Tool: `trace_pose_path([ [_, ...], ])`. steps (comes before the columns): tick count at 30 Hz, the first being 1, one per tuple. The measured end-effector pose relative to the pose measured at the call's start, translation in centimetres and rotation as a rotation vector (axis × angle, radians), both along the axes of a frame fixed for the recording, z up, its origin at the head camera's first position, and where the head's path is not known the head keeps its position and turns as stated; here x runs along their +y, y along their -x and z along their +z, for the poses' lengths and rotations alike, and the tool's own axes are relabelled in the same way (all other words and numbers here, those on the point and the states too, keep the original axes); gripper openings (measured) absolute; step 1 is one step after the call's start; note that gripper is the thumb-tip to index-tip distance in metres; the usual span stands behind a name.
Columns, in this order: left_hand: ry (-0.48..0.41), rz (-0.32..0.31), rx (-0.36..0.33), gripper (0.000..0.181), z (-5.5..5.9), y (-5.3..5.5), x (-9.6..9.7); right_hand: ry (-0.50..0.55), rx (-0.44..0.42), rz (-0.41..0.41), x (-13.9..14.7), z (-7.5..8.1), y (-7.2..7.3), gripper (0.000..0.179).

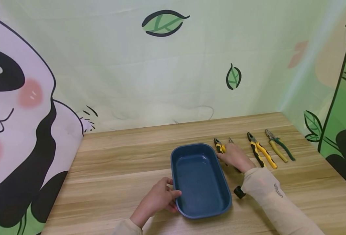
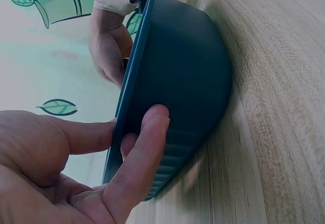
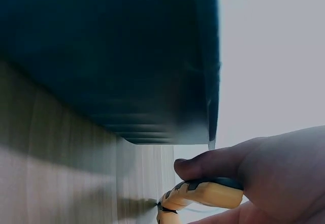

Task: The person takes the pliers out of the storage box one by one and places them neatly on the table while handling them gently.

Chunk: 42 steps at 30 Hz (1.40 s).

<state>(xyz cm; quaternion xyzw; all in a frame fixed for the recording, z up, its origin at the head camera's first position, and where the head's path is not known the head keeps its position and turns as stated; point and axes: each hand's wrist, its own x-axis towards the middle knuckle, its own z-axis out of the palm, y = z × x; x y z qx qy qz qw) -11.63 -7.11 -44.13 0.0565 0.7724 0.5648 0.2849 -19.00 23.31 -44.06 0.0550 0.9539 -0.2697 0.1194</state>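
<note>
A deep blue plastic tray (image 1: 200, 182) sits on the wooden table. At its near left corner, my left hand (image 1: 162, 194) pinches the rim, thumb over the edge and fingers along the outer wall (image 2: 188, 66). Beyond the tray's right side, my right hand (image 1: 234, 156) reaches down over the tools. It grips a yellow-and-black handle of a pair of pliers (image 3: 218, 193), the thumb lying along it. In the head view, yellow-and-black pliers (image 1: 219, 146) and a pointed tool tip (image 1: 230, 140) show past this hand, which hides the rest of both.
Farther right lie larger yellow-and-black pliers (image 1: 255, 147) and pliers with one yellow and one green handle (image 1: 274, 143). A black object (image 1: 239, 192) is at the right cuff. A printed cloth backdrop (image 1: 117, 81) stands behind the table (image 1: 117, 156).
</note>
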Motion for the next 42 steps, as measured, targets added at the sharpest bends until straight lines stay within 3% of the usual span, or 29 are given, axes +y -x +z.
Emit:
trace_pose_path([
  [20,0.001,0.001,-0.005,0.044,-0.01,-0.03,0.03,0.038,-0.019,-0.034,-0.17,-0.47,-0.33,0.036],
  [29,0.001,0.0,-0.007,0.043,-0.05,0.03,-0.03,0.017,-0.029,-0.038,-0.24,-0.67,-0.36,0.034],
  [42,0.006,-0.003,-0.004,0.042,0.0,0.06,-0.04,-0.013,-0.027,-0.017,-0.44,-0.75,-0.37,0.045],
])
